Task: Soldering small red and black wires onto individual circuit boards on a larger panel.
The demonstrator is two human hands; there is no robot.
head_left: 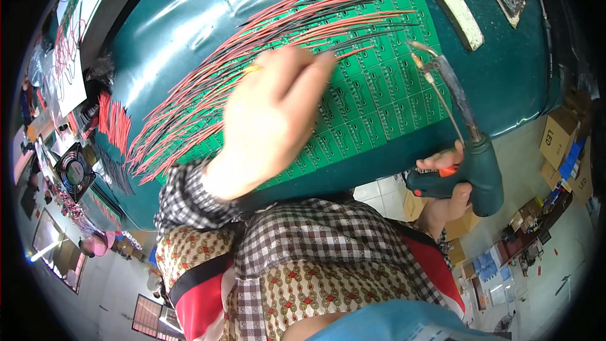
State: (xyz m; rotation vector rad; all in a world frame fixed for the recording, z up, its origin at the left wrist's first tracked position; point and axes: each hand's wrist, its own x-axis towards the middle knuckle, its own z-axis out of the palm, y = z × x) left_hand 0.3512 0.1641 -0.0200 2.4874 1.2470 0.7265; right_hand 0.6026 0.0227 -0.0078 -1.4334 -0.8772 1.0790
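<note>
In the centre of the frame the left hand [271, 120] hangs over a green panel of circuit boards [372, 95], seen from the back. Its fingers [309, 79] lie close together and curl slightly downward toward the panel, with the tips near the middle of the board where the wires start. A thin wire end shows at the upper left edge of the hand, near the thumb side, but whether the fingers pinch it cannot be told, as the hand is blurred.

Many red and black wires [208, 82] fan out from the panel toward the left and upper right, lying flat on the dark green table [183, 19].

At the right of the frame the right hand [451, 183] is wrapped around the grip of a dark green soldering gun [473, 158], with a finger resting on its orange trigger. The gun's long tip [424, 50] points up and left, ending over the right part of the panel, with a thin strand of solder running alongside it.

At the left edge a small black fan [74, 172] sits among loose parts.
</note>
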